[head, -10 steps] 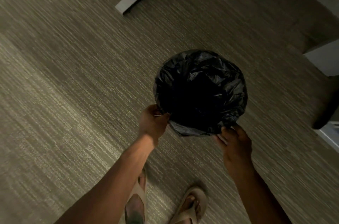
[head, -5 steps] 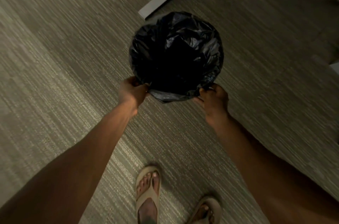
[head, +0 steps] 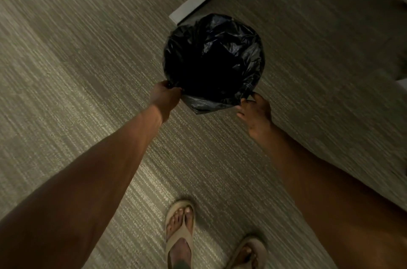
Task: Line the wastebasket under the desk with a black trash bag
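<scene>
A round wastebasket [head: 253,83] lined with a crinkled black trash bag [head: 220,48] stands on the carpet in front of me. The bag's edge is folded over the rim and hangs down on the near side. My left hand [head: 165,98] is closed on the bagged rim at the near left. At the near right, my right hand [head: 256,112] has its fingers spread, with the thumb and fingertips just touching the bag's folded edge. The basket itself is almost fully hidden by the bag.
A white desk foot [head: 198,0] lies on the carpet right behind the basket, running up to the right. Pale furniture edges [head: 402,82] show at the right border. My sandalled feet [head: 179,231] stand on the striped carpet [head: 77,70] below the basket.
The basket has been carried away from me to just in front of the white desk foot. My right hand has loosened from a closed grip to spread fingers.
</scene>
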Available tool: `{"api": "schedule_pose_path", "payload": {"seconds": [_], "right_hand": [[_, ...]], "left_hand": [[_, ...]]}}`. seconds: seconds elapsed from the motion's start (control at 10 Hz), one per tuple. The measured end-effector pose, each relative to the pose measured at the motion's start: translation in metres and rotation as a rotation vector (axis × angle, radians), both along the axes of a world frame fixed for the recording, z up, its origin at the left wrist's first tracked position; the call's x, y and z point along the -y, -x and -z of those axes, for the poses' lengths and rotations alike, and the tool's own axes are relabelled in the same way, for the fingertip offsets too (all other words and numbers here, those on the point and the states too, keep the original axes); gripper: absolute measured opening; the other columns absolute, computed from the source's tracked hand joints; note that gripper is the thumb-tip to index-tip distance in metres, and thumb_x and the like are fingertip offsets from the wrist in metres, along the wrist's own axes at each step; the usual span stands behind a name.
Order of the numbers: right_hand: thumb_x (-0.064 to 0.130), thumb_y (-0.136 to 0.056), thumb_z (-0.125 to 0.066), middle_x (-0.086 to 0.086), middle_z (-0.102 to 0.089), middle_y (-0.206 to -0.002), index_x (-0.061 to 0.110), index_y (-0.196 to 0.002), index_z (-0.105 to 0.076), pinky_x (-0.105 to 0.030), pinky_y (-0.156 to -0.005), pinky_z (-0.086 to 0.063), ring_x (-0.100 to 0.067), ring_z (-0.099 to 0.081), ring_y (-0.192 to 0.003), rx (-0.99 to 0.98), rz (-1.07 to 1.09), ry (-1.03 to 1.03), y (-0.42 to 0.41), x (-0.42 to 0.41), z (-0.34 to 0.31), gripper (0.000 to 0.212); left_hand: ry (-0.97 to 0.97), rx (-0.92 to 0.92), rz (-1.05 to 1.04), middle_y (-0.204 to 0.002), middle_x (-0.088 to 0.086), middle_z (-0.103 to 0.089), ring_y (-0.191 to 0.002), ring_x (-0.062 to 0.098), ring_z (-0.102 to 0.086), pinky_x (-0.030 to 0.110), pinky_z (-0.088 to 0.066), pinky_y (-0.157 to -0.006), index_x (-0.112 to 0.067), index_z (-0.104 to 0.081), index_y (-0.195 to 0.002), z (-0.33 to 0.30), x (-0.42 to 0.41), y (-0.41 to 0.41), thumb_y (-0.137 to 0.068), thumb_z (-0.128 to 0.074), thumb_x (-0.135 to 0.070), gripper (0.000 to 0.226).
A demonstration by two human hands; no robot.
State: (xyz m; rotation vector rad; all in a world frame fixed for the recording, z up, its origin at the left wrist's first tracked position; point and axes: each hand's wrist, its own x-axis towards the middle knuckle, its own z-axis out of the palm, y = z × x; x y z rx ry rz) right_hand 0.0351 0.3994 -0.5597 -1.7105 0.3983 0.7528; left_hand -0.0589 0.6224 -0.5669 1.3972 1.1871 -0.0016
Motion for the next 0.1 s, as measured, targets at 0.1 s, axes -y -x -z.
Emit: {"api": "schedule_pose_path", "payload": {"seconds": [0.1], "right_hand": [[0.033, -0.108, -0.049, -0.013, -0.060, -0.148, 0.011, -0.157, -0.042, -0.043, -0.106, -0.052, -0.028, -0.065, -0.126, 0.086, -0.082, 0.160, -0.0053, 0.0133, -0.0119, 0.054]], "left_hand": [[-0.056, -0.004, -0.072, -0.110, 0.004, -0.070, -0.092, 0.019, -0.062, 0.032, -0.048, -0.079, -0.006, -0.064, -0.130, -0.0148, 0.0044, -0.0039, -0.090, -0.066, -0.028, 0.045]]}}
